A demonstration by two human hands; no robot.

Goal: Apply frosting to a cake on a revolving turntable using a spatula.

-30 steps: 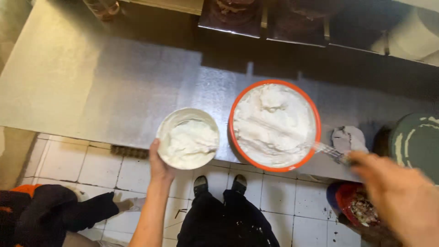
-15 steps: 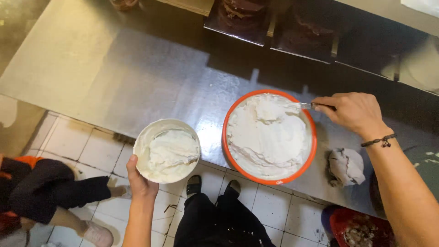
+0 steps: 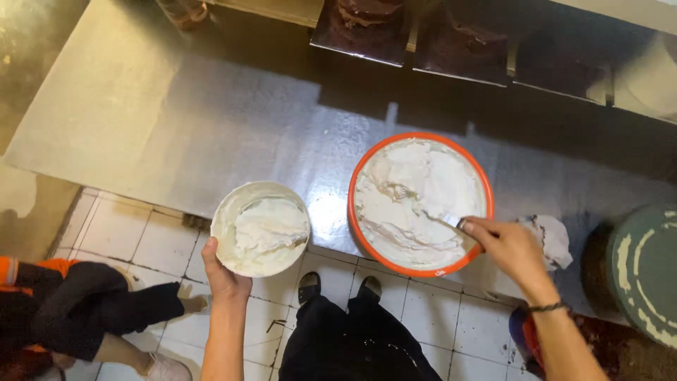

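Left hand (image 3: pixel 224 271): forearm rising from 6 o'clock, hand under the near edge of a small white bowl (image 3: pixel 260 228); thumb hooked over the rim at 7 o'clock, other fingers hidden beneath, so their spread cannot be told. Bowl holds white cream, hangs past the table's front edge, above tiled floor (image 3: pixel 120 226).

Right hand (image 3: pixel 509 248): forearm entering from 5 o'clock, wrist with a dark band, fingers curled tight around the handle of a metal spatula (image 3: pixel 443 219). Blade points toward 10 o'clock, tip in the cream.

Large orange-rimmed bowl (image 3: pixel 422 203): full of white cream, sitting at the near edge of the steel table (image 3: pixel 176 120), at 3 o'clock from the small bowl, apart from it.

Crumpled white cloth (image 3: pixel 550 236): on the table at 3 o'clock of the orange-rimmed bowl, just beside the right hand.

Another person's legs (image 3: pixel 92 310): on the floor at 8 o'clock.
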